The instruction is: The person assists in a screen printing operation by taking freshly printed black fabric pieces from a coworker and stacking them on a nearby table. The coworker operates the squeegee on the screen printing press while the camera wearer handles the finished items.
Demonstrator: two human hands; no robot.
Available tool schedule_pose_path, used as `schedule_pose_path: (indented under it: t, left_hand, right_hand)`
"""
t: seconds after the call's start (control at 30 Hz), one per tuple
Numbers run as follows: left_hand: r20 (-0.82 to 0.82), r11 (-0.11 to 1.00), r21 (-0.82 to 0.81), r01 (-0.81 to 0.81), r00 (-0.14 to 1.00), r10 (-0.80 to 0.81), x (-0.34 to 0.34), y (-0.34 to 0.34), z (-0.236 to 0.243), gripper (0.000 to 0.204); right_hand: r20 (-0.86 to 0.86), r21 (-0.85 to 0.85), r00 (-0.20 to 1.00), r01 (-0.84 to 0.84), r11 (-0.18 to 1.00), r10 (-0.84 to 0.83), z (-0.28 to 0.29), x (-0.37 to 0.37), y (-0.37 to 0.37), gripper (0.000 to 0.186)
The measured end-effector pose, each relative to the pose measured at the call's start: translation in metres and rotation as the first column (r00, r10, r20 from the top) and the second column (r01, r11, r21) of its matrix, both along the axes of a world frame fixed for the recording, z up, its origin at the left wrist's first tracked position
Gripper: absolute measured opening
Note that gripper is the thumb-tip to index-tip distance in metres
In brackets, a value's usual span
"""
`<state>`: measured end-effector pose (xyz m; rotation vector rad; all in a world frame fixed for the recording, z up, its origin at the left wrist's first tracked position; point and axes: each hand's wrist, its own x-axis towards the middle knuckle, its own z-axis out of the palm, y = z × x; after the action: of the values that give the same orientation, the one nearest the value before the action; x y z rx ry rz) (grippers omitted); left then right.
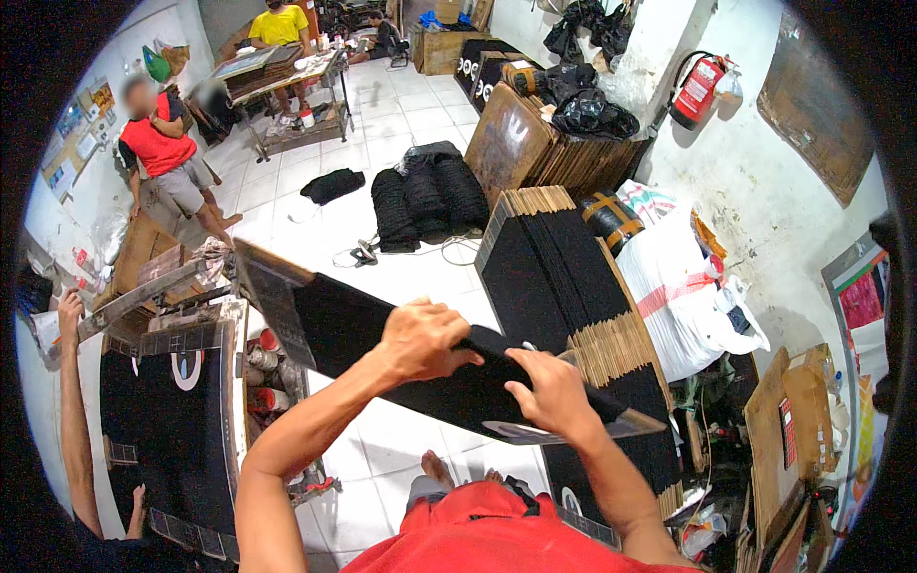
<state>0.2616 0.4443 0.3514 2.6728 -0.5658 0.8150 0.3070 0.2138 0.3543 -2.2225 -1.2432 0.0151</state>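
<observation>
I hold a long board (363, 372) covered in black fabric, tilted across my body, with a white shape near its lower edge. My left hand (425, 339) is closed over its upper edge near the middle, and my right hand (544, 392) grips that edge farther right. Beyond the board stands a stack of similar black-covered boards (525, 267) with bare brown edges. To my left a printing table (153, 430) carries black fabric with a white printed shape.
A co-worker's arm (76, 401) reaches in at left. A person in red (158, 143) and another in yellow (277, 33) stand farther back. Bundled black fabric (425, 201) lies on the tiled floor (392, 477). White sacks (669, 286) and cardboard (802, 420) line the right wall.
</observation>
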Motion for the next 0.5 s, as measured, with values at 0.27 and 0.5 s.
schedule_pose_path:
  t: [0.27,0.5]
  left_hand:
    - [-0.139,0.957,-0.197,-0.211,0.973,0.186,0.004,0.030,-0.081,0.059]
    - [-0.609,0.701,-0.311,-0.642,0.701,0.371,-0.088,0.027,-0.243,0.068]
  right_hand:
    - [-0.234,-0.377,0.972,-0.066,0.924,-0.025,-0.124,0.044,0.053,0.037]
    - [-0.249,-0.445,0.951,0.053,0.894,-0.180,-0.217,0.092,0.052,0.038]
